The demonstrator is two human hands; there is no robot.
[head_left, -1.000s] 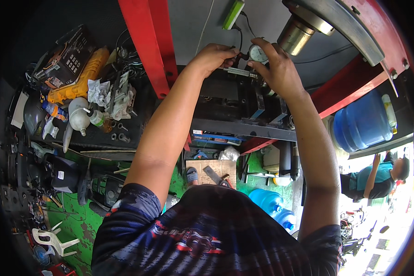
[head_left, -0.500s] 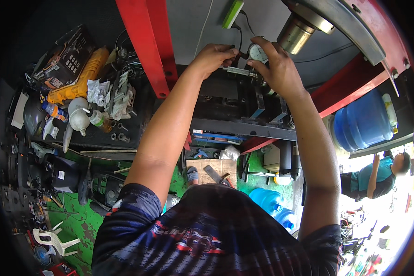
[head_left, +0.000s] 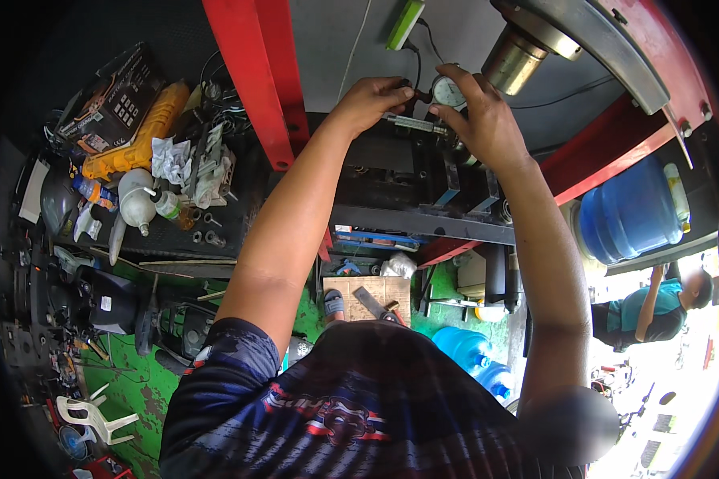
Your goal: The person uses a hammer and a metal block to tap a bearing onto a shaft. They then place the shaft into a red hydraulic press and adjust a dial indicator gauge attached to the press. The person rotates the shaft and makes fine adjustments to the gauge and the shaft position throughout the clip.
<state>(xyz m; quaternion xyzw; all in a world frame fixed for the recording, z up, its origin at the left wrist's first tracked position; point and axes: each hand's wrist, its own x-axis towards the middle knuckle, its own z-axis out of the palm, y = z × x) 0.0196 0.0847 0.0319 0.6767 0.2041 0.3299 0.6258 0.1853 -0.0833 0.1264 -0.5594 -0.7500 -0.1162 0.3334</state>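
Note:
Both arms reach forward to a round dial gauge (head_left: 447,93) with a white face. My right hand (head_left: 491,124) curls round the gauge, index finger over its top and thumb at its lower edge. To the left of it, my left hand (head_left: 366,105) pinches a small dark piece (head_left: 408,86) between thumb and fingers; its exact kind is hard to make out. Just below the hands a silvery metal rod (head_left: 414,123) lies crosswise, its right end partly hidden by my right hand. Under it stands a dark steel frame (head_left: 423,217) with upright plates.
A red post (head_left: 256,80) rises at left, and a thick metal ram (head_left: 515,60) hangs at upper right. The left bench holds a box (head_left: 112,104), a yellow case (head_left: 148,132) and bottles. Blue water jugs (head_left: 631,207) stand right; another person (head_left: 647,307) is beyond.
My hands and the gauge stay almost in place. At far right, the other person's raised arm and head have shifted slightly.

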